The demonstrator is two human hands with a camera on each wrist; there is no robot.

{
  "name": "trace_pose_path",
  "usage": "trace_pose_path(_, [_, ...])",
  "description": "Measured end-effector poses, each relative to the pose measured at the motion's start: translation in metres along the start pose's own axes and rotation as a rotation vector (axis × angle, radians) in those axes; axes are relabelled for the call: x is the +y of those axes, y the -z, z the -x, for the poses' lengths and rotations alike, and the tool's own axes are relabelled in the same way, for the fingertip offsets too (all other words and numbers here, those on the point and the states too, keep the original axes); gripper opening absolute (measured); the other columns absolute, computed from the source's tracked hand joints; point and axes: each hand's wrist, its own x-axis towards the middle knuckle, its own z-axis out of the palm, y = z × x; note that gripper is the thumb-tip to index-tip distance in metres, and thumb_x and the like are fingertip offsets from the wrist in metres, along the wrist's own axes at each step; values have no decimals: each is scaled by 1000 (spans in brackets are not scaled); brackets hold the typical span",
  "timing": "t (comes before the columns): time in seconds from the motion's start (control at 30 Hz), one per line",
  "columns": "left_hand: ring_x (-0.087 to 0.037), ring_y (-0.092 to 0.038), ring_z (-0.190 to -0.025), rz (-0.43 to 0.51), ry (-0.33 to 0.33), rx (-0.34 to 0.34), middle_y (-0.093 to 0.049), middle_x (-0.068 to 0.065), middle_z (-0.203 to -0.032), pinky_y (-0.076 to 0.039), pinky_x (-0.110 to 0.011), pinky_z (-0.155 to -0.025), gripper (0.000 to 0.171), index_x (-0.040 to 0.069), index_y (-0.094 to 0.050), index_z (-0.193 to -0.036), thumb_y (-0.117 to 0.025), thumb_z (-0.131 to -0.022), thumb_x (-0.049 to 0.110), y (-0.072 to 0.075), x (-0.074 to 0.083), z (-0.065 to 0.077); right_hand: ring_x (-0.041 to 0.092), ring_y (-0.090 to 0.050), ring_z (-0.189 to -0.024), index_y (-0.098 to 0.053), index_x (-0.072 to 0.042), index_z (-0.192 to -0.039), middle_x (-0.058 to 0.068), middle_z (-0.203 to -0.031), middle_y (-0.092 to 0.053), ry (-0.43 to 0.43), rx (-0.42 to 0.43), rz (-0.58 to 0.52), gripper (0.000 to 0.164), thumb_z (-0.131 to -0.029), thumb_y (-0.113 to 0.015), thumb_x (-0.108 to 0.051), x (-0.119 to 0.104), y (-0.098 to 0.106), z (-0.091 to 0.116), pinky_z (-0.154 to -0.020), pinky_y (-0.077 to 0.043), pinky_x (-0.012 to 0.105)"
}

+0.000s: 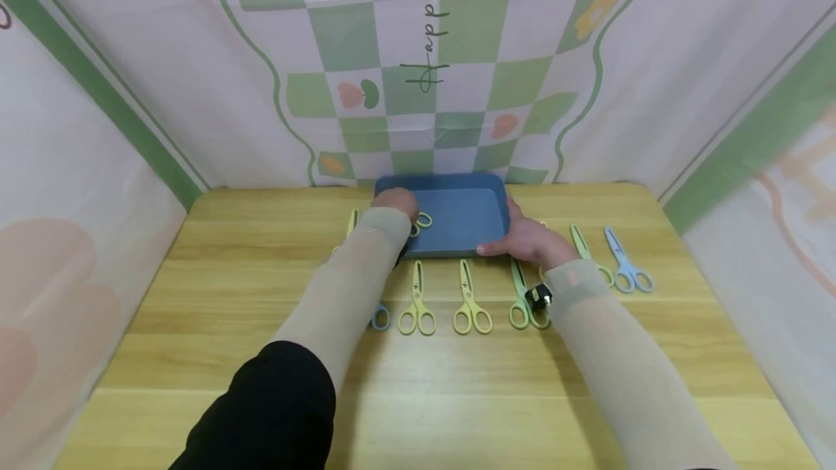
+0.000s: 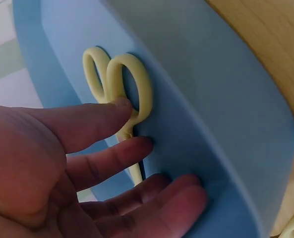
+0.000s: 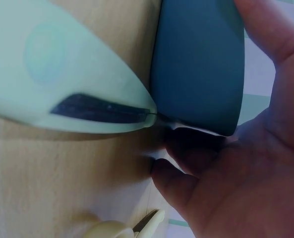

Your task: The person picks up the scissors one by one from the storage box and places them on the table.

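Observation:
A shallow blue tray (image 1: pixel 464 220) lies at the back of the table. My left hand (image 1: pixel 397 203) reaches into its left end, over a pair of yellow scissors (image 2: pixel 145 89). In the left wrist view the thumb touches a handle loop and the index finger lies across the lower part; the fingers are spread, loosely bent. At the tray's right end my right hand (image 1: pixel 530 239) grips the tray, thumb on the front rim and fingers round the side. Under that wrist lie light green scissors (image 1: pixel 519 280), large in the right wrist view.
In front of the tray lie two yellow scissors (image 1: pixel 419 281), tips toward it, beside partly hidden blue scissors (image 1: pixel 387 318). Further right are green scissors (image 1: pixel 578 241) and blue scissors (image 1: pixel 616 248). Yellow scissors (image 1: pixel 353 222) show behind the left arm. A patterned curtain (image 1: pixel 339 35) hangs behind.

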Motion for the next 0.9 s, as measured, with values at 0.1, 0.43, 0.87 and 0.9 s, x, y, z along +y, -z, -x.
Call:
trace_pose_path(0.1, [-22,-61,-100,-12,-9,10,-67,-5,-116,-52,-36,-83,24,10,-72,-103,-51,-101,21,-3,0,-5,51,-20,-141,21,-13,-156,28,-162,0,1,-4,0,133,-80,-83,-45,0,0,0,-113,-20,59])
trace_pose_path(0.43, [-21,-60,-91,41,8,-32,-66,-6,-113,-51,-33,-72,26,10,-72,-95,-49,-102,19,-1,-2,-8,49,-19,-142,21,-14,-156,26,-162,1,12,-10,-15,135,-78,-84,-46,1,2,-2,-114,-19,58])
trace_pose_path(0.87, [-23,-57,-97,43,19,-101,-62,-6,-125,-48,-34,-74,23,10,-70,-105,-48,-99,15,2,-1,-5,51,-20,-141,21,-14,-156,27,-162,1,1,-13,1,134,-79,-83,-46,2,1,-2,-113,-20,59])
trace_pose_path(0.9, [-24,-56,-98,38,13,-101,-61,-6,-126,-48,-34,-75,23,9,-70,-106,-49,-99,15,1,0,-4,51,-20,-141,21,-13,-156,27,-162,1,-2,-14,-1,134,-79,-83,-46,1,1,-2,-113,-20,59])
